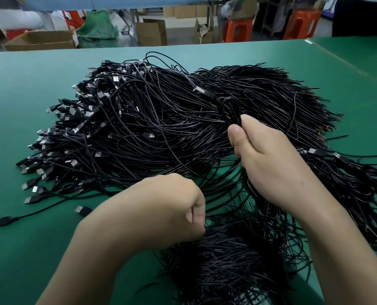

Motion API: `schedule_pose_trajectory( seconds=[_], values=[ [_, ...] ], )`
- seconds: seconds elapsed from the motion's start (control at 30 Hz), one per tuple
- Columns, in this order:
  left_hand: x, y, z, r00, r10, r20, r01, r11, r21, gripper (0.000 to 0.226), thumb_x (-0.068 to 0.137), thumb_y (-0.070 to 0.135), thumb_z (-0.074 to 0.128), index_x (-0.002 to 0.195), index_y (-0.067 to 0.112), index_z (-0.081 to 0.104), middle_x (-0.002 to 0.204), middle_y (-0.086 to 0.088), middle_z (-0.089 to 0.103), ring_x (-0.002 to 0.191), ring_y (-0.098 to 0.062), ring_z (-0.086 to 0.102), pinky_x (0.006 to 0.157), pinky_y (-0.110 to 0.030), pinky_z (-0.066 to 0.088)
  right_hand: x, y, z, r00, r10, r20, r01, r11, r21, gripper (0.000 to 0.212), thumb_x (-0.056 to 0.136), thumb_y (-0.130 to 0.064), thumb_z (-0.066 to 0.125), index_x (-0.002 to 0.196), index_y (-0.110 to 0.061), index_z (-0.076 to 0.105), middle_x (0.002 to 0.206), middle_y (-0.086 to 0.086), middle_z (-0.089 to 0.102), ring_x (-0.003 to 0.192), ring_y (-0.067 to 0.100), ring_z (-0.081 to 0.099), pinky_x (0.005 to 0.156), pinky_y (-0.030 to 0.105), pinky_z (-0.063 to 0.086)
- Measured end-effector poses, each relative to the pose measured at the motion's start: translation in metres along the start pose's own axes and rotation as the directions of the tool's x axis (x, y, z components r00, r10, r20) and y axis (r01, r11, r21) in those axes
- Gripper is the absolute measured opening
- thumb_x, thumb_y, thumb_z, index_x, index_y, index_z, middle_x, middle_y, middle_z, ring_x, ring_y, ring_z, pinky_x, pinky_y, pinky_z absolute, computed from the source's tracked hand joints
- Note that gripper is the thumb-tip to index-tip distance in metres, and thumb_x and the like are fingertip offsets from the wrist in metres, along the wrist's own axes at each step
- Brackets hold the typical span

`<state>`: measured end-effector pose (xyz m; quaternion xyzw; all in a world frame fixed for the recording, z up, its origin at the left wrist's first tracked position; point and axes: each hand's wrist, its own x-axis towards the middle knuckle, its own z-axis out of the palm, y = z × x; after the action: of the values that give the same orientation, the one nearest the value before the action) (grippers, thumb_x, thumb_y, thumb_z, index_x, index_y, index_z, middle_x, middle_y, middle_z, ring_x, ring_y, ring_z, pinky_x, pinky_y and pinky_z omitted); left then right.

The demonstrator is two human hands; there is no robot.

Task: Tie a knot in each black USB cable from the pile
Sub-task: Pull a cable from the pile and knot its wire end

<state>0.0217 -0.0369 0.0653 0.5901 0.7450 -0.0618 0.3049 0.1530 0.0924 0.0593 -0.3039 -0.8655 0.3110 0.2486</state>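
One camera sits on the person's head. It looks forward and down, close over the green table point(18, 95).

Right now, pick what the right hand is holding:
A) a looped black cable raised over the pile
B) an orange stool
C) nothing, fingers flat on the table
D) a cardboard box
A: the right hand pinches a looped black cable between thumb and fingers above the pile, and a USB plug sticks out beyond the loop.
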Motion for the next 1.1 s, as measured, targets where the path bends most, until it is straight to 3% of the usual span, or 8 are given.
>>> schedule_pose_trajectory(
  seconds=[0.17, 0.3, 0.37, 0.47, 0.67, 0.83, 1.0, 1.1],
  values=[
    [-0.018, -0.027, -0.017, 0.924, 0.048, -0.38, -0.202, 0.903, -0.378, 0.003, 0.082, 0.036, 0.066, 0.081, 0.033, 0.066, 0.082, 0.013, 0.074, 0.057, -0.012, 0.06, 0.055, -0.037, 0.054, 0.0, -0.001, -0.003, 1.0, -0.01, 0.006, 0.01, 0.996, 0.092, 0.041, 0.107, -0.042, 0.036, 0.084, -0.008, 0.042, 0.068, 0.007, 0.046, 0.059, 0.013, 0.037, 0.055, 0.039, 0.037],
    [-0.011, -0.034, -0.02, 0.748, -0.105, -0.656, -0.39, 0.729, -0.562, 0.006, 0.076, 0.029, 0.066, 0.072, 0.025, 0.063, 0.091, 0.011, 0.078, 0.084, -0.05, 0.068, 0.069, -0.065, 0.055, -0.001, -0.006, 0.001, 0.998, -0.039, 0.057, 0.021, 0.956, 0.291, 0.041, 0.108, -0.04, 0.037, 0.083, -0.009, 0.047, 0.063, -0.01, 0.043, 0.061, 0.011, 0.037, 0.06, 0.041, 0.036],
    [-0.002, -0.031, -0.016, 0.684, -0.173, -0.709, -0.46, 0.651, -0.603, 0.01, 0.074, 0.027, 0.068, 0.069, 0.022, 0.061, 0.086, 0.007, 0.077, 0.092, -0.046, 0.071, 0.076, -0.06, 0.058, -0.002, -0.009, 0.005, 0.995, -0.063, 0.077, 0.035, 0.946, 0.322, 0.041, 0.104, -0.044, 0.036, 0.082, -0.011, 0.048, 0.062, -0.011, 0.044, 0.06, 0.011, 0.037, 0.061, 0.038, 0.034],
    [0.008, -0.028, -0.013, 0.643, -0.211, -0.736, -0.543, 0.553, -0.632, 0.013, 0.074, 0.023, 0.072, 0.069, 0.019, 0.06, 0.082, -0.001, 0.078, 0.074, -0.02, 0.073, 0.065, -0.029, 0.059, -0.003, -0.012, 0.01, 0.992, -0.082, 0.094, 0.045, 0.937, 0.345, 0.04, 0.104, -0.042, 0.037, 0.082, -0.011, 0.047, 0.063, -0.009, 0.043, 0.06, 0.011, 0.036, 0.06, 0.038, 0.033],
    [0.011, -0.022, -0.01, 0.734, -0.122, -0.668, -0.587, 0.381, -0.714, 0.037, 0.079, 0.02, 0.076, 0.115, 0.027, 0.071, 0.084, -0.005, 0.078, 0.067, -0.008, 0.063, 0.063, -0.017, 0.052, -0.003, -0.01, 0.011, 0.989, -0.079, 0.122, 0.031, 0.933, 0.358, 0.037, 0.11, -0.032, 0.039, 0.08, -0.012, 0.046, 0.065, -0.006, 0.041, 0.061, 0.013, 0.035, 0.06, 0.038, 0.032],
    [0.012, -0.02, -0.01, 0.729, -0.069, -0.681, -0.611, 0.382, -0.693, 0.038, 0.082, 0.021, 0.073, 0.106, 0.05, 0.079, 0.079, 0.008, 0.072, 0.079, -0.009, 0.063, 0.065, -0.016, 0.05, -0.003, -0.01, 0.011, 0.988, -0.092, 0.122, 0.041, 0.929, 0.369, 0.035, 0.107, -0.036, 0.038, 0.079, -0.017, 0.046, 0.064, -0.009, 0.042, 0.06, 0.01, 0.035, 0.06, 0.034, 0.031],
    [0.01, -0.025, -0.01, 0.781, -0.019, -0.625, -0.589, 0.312, -0.745, 0.038, 0.08, 0.03, 0.074, 0.118, 0.031, 0.077, 0.085, 0.005, 0.076, 0.093, -0.017, 0.068, 0.068, -0.019, 0.051, -0.001, -0.008, 0.01, 0.984, -0.078, 0.159, 0.0, 0.899, 0.438, 0.036, 0.102, -0.04, 0.038, 0.079, -0.014, 0.047, 0.062, -0.011, 0.04, 0.058, 0.009, 0.034, 0.057, 0.031, 0.031],
    [0.007, -0.032, -0.01, 0.793, 0.065, -0.606, -0.596, 0.285, -0.75, 0.037, 0.091, 0.038, 0.068, 0.125, 0.024, 0.075, 0.099, 0.004, 0.077, 0.098, -0.012, 0.066, 0.072, -0.022, 0.052, -0.002, -0.008, 0.005, 0.969, -0.09, 0.229, -0.07, 0.792, 0.606, 0.038, 0.111, -0.03, 0.037, 0.081, -0.009, 0.046, 0.064, -0.006, 0.037, 0.054, 0.008, 0.031, 0.049, 0.017, 0.03]
  ],
)
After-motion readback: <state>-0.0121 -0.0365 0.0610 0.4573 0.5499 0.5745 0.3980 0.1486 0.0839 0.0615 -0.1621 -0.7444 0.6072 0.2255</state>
